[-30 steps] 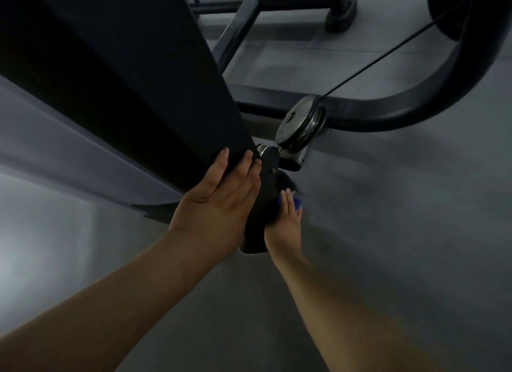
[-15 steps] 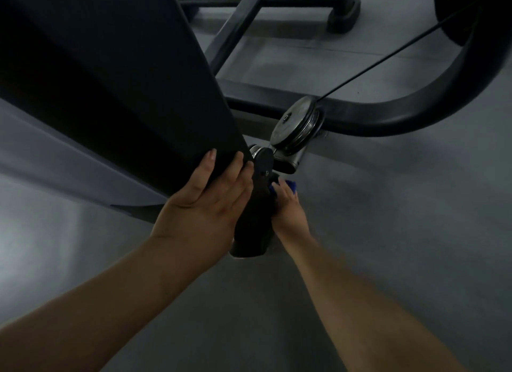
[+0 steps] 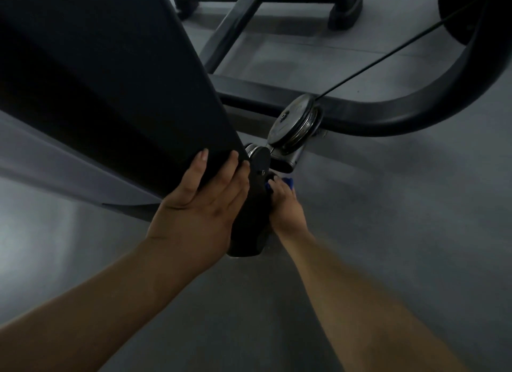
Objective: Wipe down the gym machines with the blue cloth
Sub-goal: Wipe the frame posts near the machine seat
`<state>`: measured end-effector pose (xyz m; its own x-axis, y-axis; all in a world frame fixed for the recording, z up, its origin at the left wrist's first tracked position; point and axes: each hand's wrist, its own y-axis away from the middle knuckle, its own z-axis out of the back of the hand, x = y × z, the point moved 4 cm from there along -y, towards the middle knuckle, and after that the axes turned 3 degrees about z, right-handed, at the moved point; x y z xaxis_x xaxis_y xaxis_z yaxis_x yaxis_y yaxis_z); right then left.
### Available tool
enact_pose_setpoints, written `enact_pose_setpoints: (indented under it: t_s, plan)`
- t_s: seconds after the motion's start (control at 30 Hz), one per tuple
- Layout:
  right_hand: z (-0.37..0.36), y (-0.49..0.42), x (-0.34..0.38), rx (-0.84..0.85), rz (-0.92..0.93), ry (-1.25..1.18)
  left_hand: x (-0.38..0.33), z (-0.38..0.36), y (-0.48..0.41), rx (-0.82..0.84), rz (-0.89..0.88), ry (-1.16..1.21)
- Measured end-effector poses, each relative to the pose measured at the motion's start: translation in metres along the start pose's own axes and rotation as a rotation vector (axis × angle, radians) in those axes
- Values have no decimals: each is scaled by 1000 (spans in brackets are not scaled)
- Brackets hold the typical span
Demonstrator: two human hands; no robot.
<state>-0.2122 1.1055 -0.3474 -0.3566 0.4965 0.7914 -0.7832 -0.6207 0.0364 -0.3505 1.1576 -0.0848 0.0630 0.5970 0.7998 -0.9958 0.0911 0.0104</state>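
Observation:
A big black padded part of the gym machine (image 3: 110, 89) slopes down from the upper left to a black pivot arm (image 3: 253, 214) at the centre. My left hand (image 3: 199, 208) lies flat on the pad's lower end, fingers straight. Just right of the pivot arm, my right hand (image 3: 286, 208) holds the blue cloth (image 3: 288, 182) against the arm's far side. Only a small blue edge of the cloth shows past my fingers.
A metal pulley (image 3: 295, 122) with a thin black cable (image 3: 388, 58) sits just behind the pivot. A curved black frame tube (image 3: 415, 114) runs to the right. More black frame legs (image 3: 230, 31) stand at the top on the grey floor (image 3: 388, 233).
My right hand with the cloth has slid up along the pivot arm toward the pulley. My left hand has stayed on the pad.

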Motion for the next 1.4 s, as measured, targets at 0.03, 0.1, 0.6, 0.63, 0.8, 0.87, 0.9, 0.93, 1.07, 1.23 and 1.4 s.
enact_pose_setpoints:
  t_s: [0.03, 0.1, 0.6, 0.63, 0.8, 0.87, 0.9, 0.93, 1.07, 1.23, 1.4]
  plan:
    - [4, -12, 3, 14, 6, -33, -1, 1, -1, 9, -1, 12]
    - [13, -35, 6, 89, 3, -37, -2, 2, -4, 18, 7, 27]
    - [20, -28, 4, 113, -44, -37, -1, -1, -6, 27, -10, 21]
    - [19, -30, 3, 110, -53, -34, 0, -1, -7, 29, -10, 13]
    - [-2, 40, 21, -68, -43, -60, -2, -3, -3, 47, -67, -62]
    - [-14, 65, 28, -110, -88, -127, -4, -4, -3, 77, -81, -69]
    - [-19, 71, 30, -139, -130, -147, -5, -4, -4, 84, -91, -69]
    - [-25, 78, 31, -154, -179, -149, -6, -3, -5, 93, -98, -68]
    - [-45, 101, 44, -87, -248, -186, -4, 0, -5, 113, -109, -81]
    - [-25, 65, 35, -43, -227, -193, -6, 0, -5, 125, -120, -77]
    - [-43, 91, 53, -106, -324, -288, -3, 4, -8, 110, -123, -91]
